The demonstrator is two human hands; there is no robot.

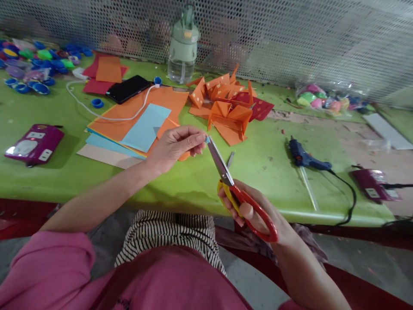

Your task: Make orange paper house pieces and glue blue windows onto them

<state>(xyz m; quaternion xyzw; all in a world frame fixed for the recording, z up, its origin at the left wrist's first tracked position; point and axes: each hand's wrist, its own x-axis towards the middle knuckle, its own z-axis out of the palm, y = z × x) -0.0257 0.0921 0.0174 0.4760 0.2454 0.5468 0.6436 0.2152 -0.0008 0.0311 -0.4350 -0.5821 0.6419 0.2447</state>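
My left hand (180, 146) pinches a tiny light-blue piece (207, 139), perhaps paper, between thumb and forefinger over the table's front half. Most of that piece is hidden by the fingertips. In my right hand (258, 211) is a pair of scissors (222, 165) with red and yellow handles, its blades parted. The tip of the upper blade lies at the blue piece; I cannot tell whether they touch. Below and behind my left hand lie sheets of orange paper (125, 125) and a light-blue sheet (146, 127).
Folded orange paper shapes (230, 112) lie beyond the scissors. A water bottle (183, 51) stands by the perforated metal panel (258, 38). A black phone (129, 88) rests on the papers. At right are a glue gun (306, 158) and a purple power socket (374, 184); another purple socket (35, 144) sits left.
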